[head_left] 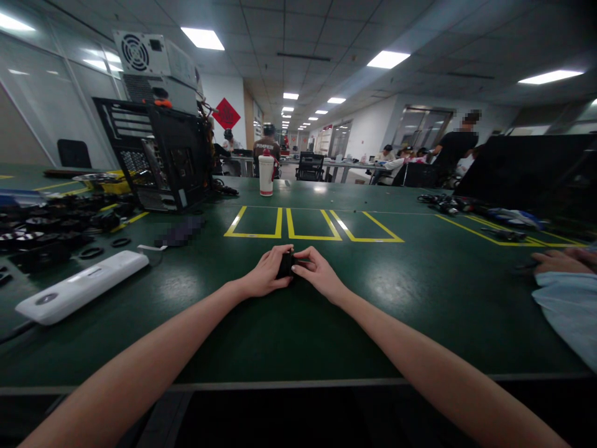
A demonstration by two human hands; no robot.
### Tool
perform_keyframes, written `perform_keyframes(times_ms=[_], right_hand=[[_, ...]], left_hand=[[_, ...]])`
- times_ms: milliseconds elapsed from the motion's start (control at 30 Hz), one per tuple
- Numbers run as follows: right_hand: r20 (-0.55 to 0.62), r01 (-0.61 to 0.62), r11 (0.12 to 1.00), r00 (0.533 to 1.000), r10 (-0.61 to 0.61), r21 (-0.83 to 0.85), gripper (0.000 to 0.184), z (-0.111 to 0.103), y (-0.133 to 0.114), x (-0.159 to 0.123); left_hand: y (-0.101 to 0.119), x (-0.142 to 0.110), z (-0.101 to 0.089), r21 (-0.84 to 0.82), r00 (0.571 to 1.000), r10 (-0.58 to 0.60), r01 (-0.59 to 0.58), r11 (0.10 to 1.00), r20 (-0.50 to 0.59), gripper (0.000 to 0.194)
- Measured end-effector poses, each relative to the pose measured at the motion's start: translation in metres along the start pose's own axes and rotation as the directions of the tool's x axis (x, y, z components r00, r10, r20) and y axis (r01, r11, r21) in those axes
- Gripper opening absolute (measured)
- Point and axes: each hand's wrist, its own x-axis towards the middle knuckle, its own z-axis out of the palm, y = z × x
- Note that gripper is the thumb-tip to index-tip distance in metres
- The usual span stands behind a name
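Both of my hands meet at the middle of the green table, just in front of three yellow-taped boxes. My left hand and my right hand are closed around a small black object held between them. The object is mostly covered by my fingers, so its shape is unclear. It rests at or just above the table surface.
A white power strip lies at the left, beside several black round parts. A black computer case stands behind them, and a white bottle further back. Another person's hand and light sleeve rest at the right edge.
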Motion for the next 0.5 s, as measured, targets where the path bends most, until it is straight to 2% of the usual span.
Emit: perform_keyframes(times_ms=[267, 500], right_hand=[[0.007, -0.003, 0.998, 1.000, 0.003, -0.064, 0.033, -0.0012, -0.0009, 0.0006], [0.014, 0.001, 1.000, 1.000, -0.001, -0.020, 0.029, 0.0009, -0.0036, -0.0009]], left_hand=[[-0.0005, 0.0004, 0.0010, 0.007, 1.000, -0.008, 0.008, 1.000, -0.004, 0.067], [0.0009, 0.0002, -0.0011, -0.002, 1.000, -0.002, 0.003, 1.000, 0.006, 0.066]])
